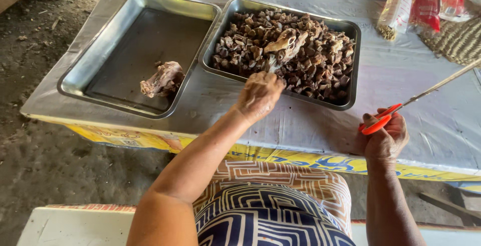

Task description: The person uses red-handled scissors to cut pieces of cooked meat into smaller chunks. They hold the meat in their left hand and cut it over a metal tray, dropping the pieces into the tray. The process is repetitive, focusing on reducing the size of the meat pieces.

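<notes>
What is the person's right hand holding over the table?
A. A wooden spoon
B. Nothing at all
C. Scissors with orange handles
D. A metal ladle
C. The right hand grips scissors with orange handles, their long metal blades pointing up and to the right over the table, while the left hand reaches into the tray of chopped pieces.

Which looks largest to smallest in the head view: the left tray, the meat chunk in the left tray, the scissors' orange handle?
1. Left tray, by far the largest.
2. Meat chunk lying in that tray.
3. Orange handle in the right hand; it is nearer the camera and partly hidden, so its rank below the chunk is unsure.
</notes>
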